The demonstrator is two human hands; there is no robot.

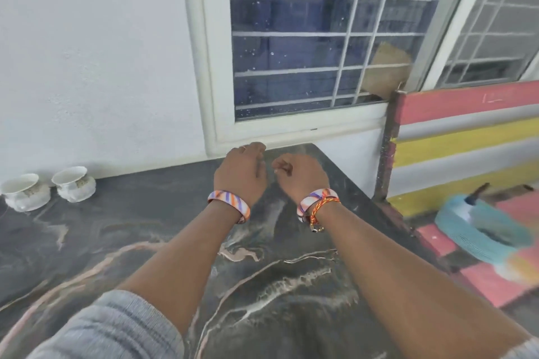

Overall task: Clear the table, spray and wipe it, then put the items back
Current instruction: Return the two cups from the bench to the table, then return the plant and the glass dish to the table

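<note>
Pots (pixel 49 189), two white ceramic ones at the bench's (pixel 145 227) far left by the wall, look fragile, so I'd cup their bodies; left hand (pixel 240 172) relaxed, right hand (pixel 300 173) curled, both grips empty.

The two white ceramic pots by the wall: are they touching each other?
Apart. The head view shows a sliver of dark marble table between the left white ceramic pot and the right white ceramic pot.

Dark grey marbled table (pixel 163 242), 2 white pots (pixel 49 188), turquoise cloth (pixel 484 227)
</note>
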